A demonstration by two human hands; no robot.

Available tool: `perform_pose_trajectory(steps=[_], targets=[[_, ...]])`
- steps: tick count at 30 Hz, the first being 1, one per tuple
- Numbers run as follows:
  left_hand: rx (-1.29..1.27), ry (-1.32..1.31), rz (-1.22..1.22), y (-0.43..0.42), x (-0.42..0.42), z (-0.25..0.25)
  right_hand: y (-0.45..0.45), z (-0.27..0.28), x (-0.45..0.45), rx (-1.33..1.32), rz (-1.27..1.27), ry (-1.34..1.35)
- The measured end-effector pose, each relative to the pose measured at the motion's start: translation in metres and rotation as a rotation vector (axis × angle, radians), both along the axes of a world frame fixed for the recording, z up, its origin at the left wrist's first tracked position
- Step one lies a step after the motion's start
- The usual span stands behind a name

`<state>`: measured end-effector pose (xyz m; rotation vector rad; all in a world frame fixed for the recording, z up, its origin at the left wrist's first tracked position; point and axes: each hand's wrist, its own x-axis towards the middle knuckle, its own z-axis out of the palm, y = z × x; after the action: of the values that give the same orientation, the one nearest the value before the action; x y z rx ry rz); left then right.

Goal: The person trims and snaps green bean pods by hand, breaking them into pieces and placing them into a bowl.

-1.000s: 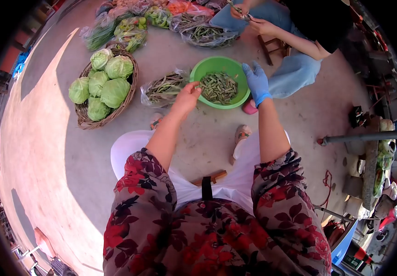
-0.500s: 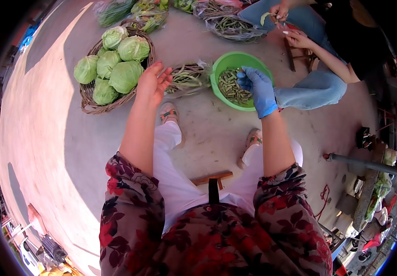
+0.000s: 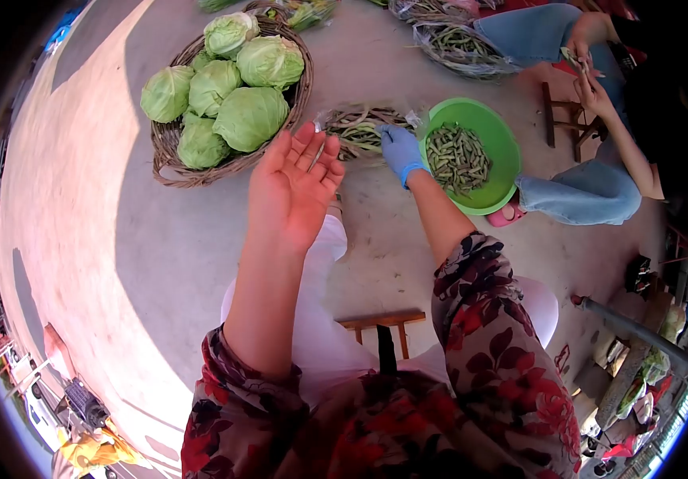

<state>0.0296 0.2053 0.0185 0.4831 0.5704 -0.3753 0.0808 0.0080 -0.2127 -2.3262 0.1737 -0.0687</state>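
Note:
My bare left hand (image 3: 300, 180) is palm up with its fingers loosely bent and apart. It hangs in the air near the cabbage basket's right side, and I make out nothing held in it. My right hand (image 3: 401, 152), in a blue glove, reaches into a pile of long beans (image 3: 364, 124) lying on clear plastic on the ground. Its fingertips are closed at a pale green bean (image 3: 371, 143), partly hidden by the glove. Just right of that hand stands a green basin (image 3: 504, 164) with many short bean pieces (image 3: 457, 158) inside.
A wicker basket (image 3: 302, 88) of several cabbages (image 3: 252, 118) stands at the left. Bagged beans (image 3: 464, 48) lie at the back. Another person's hands (image 3: 590, 76) hold a bean at upper right, and that person's denim leg (image 3: 579, 195) is beside the basin. A wooden stool (image 3: 400, 318) is under me.
My right hand has moved left from over the basin to the bean pile. My left hand has turned palm up. The view has shifted, so the basket and basin appear further right.

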Motion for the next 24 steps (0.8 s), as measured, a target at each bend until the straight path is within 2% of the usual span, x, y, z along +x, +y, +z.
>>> perform_pose_trajectory(steps=[3,5,6,9,13,16,19,22,24], targets=[[-0.051,-0.038,0.007,0.01,0.006,-0.002,0.006,-0.02,0.036,-0.291,0.167,0.195],[-0.087,-0.052,0.01,0.013,0.009,-0.001,0.006,-0.069,0.052,-0.448,0.3,0.412],[-0.102,-0.057,0.01,0.015,0.01,-0.002,0.012,-0.074,0.057,-0.524,0.368,0.521],[-0.076,-0.03,0.021,0.021,0.012,-0.004,0.022,-0.075,0.033,-0.535,0.237,0.572],[-0.072,-0.028,0.037,0.023,0.01,-0.004,0.035,-0.073,0.02,-0.601,0.161,0.528],[-0.108,-0.054,0.024,0.021,0.01,-0.005,0.033,-0.077,0.014,-0.662,0.302,0.49],[-0.097,-0.075,0.007,0.02,0.012,-0.006,0.026,-0.08,0.009,-0.811,0.437,0.242],[-0.071,-0.085,0.006,0.018,0.011,-0.007,0.018,-0.084,0.011,-0.446,0.458,0.468],[-0.055,-0.088,0.007,0.018,0.012,-0.007,0.012,-0.084,0.007,-0.207,0.253,0.461]])
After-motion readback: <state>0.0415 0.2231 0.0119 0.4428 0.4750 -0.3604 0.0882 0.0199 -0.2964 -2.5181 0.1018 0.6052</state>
